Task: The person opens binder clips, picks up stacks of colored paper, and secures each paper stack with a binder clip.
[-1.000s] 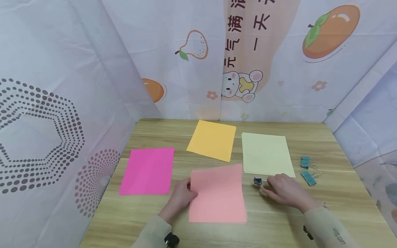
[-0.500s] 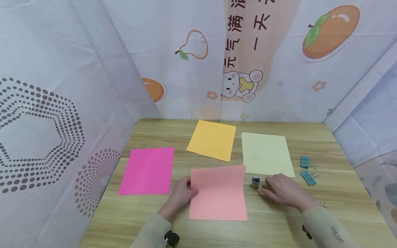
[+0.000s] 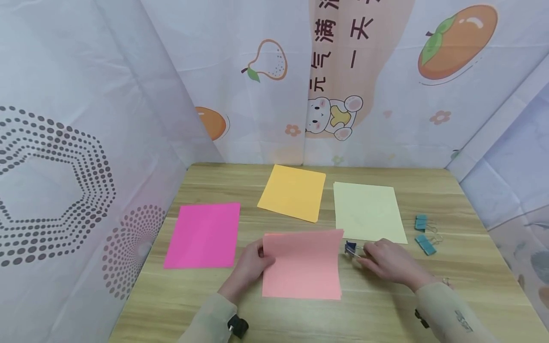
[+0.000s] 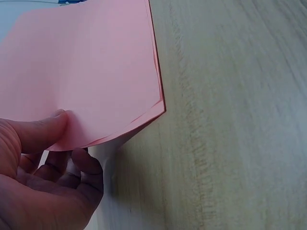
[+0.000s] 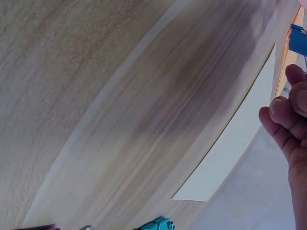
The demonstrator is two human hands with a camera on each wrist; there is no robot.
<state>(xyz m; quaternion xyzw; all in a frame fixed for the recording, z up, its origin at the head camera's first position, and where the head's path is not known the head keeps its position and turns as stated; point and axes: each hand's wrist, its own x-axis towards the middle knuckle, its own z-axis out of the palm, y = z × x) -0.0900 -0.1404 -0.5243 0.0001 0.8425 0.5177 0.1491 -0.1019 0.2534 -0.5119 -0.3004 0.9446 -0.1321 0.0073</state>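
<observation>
My left hand [image 3: 250, 264] pinches the left edge of a small stack of pink paper sheets [image 3: 302, 267], thumb on top and fingers beneath. In the left wrist view the pink sheets [image 4: 96, 72] bow upward at the held edge, and several layers show at the near corner. Close to the right edge of the stack, my right hand [image 3: 388, 262] holds a dark blue binder clip [image 3: 350, 248] by its wire handles. Only part of the blue binder clip [image 5: 298, 40] shows in the right wrist view, beyond the curled fingertips [image 5: 280, 110].
Magenta paper [image 3: 203, 236] lies at the left, orange paper [image 3: 293, 193] at the back, and pale green paper [image 3: 370, 212] behind the right hand. Two teal binder clips [image 3: 421, 223] rest at the right of the wooden table [image 3: 223, 186]. Printed curtains [image 3: 257, 109] enclose the table's back and sides.
The pink stack's right far corner has shifted right and its near edge has risen in view. My right hand has brought the blue binder clip a little left, closer to the stack.
</observation>
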